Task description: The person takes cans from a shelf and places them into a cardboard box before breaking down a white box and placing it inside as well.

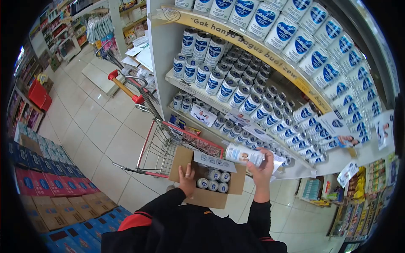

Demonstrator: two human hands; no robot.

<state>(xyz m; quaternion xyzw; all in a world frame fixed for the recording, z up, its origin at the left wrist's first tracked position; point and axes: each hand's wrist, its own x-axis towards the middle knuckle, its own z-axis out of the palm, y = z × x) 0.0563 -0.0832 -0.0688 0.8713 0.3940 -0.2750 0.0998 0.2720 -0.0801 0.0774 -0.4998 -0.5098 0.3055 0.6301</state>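
Note:
My right hand (263, 165) is closed around a white can (240, 153) with blue print, tilted on its side above the right part of an open cardboard box (214, 201). Inside the box, several similar cans (213, 185) stand upright with their lids up, toward its right side. My left hand (187, 180) lies on the box's left flap, fingers stretched out and apart, with a ring on one finger. A printed card-like flap (215, 161) stands at the far side of the box and hides part of the inside.
A shopping cart (148, 172) with red trim stands just beyond the box. Ahead and right, a white shelf unit (249, 123) carries rows of blue-and-white cans (226, 87). Stacked cartons (55, 211) line the left. A red basket (40, 95) sits farther back.

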